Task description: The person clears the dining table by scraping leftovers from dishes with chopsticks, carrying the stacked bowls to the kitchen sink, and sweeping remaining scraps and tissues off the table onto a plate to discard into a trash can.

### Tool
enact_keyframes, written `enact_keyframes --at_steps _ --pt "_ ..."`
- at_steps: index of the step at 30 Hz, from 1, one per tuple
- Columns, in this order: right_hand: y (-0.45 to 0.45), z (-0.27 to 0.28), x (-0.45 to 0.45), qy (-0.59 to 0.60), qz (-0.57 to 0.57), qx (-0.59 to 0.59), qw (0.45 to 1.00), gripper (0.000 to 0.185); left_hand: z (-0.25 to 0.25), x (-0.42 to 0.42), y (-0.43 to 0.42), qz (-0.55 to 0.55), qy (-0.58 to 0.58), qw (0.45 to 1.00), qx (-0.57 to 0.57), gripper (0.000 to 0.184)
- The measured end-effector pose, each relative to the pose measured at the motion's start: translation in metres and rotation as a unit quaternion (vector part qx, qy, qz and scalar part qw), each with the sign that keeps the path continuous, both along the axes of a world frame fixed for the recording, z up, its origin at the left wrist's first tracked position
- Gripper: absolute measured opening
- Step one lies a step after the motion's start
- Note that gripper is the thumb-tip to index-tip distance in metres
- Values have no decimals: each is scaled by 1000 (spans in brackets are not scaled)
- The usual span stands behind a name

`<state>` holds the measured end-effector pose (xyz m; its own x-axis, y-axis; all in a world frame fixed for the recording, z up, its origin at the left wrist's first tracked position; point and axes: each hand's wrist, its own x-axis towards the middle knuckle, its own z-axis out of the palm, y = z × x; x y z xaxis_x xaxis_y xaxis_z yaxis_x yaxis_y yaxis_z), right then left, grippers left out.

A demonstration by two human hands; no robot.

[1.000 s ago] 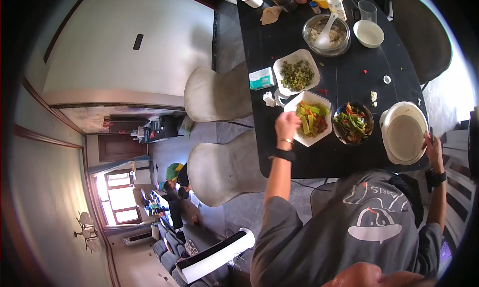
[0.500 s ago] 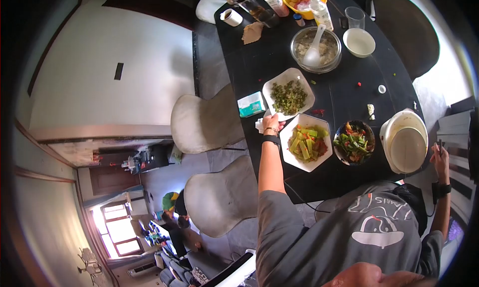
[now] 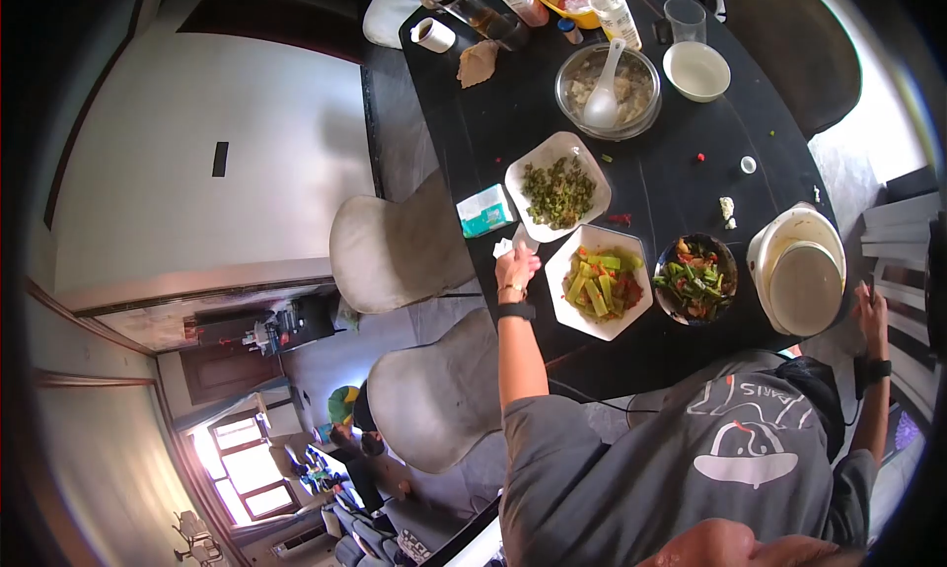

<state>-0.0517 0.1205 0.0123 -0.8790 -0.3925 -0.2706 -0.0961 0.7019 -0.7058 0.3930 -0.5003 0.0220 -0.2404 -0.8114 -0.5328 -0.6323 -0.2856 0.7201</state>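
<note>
My left hand [image 3: 517,269] is at the left table edge, its fingers partly apart, touching or just beside a crumpled white tissue [image 3: 503,248]. Just above the hand lies a small white piece, and the tissue packet [image 3: 485,211] is further up. To its right stand the square dish of chopped greens [image 3: 558,186] and the white dish of green vegetable pieces [image 3: 599,282]. My right hand [image 3: 871,320], past the right table edge, is closed around thin dark chopsticks [image 3: 872,291]. Nearest to it is a cream pot [image 3: 758,261] with a pale round bowl [image 3: 806,288] inside.
A bowl of stir-fry [image 3: 695,279] sits between dish and pot. Farther up are a glass bowl with a white spoon [image 3: 603,102], an empty bowl [image 3: 696,72], bottles [image 3: 614,17] and a cup [image 3: 433,35]. Chairs [image 3: 400,240] flank the table; people [image 3: 347,419] are in the background.
My left hand went from over the vegetable dish to the greens dish's edge, then down-left to the tissue. My right hand moved off the pot's rim to the right. The view has shifted.
</note>
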Motion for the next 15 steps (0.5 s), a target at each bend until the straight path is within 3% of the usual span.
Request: enact_keyframes --at_steps 2,4,6,8,10,11,15 --pt "8 -9 -2 -18 -12 1 1000 45 3 26 17 -80 -25 996 14 44" --pt "14 -15 0 -11 -8 2 1000 44 22 28 54 -43 -24 994 98 38" --pt "16 -17 0 -20 -7 6 1000 44 17 44 77 -54 32 987 149 28" --pt "15 -18 0 -26 -7 9 1000 44 -10 65 90 -93 13 976 197 25" --pt "6 -12 5 -22 3 -6 1000 45 -7 58 117 -3 129 963 236 22" --pt "1 -6 8 -20 2 -7 1000 45 -16 60 124 14 192 956 222 22" --pt "-16 8 7 -35 22 -12 999 43 -30 66 145 14 248 957 150 27"
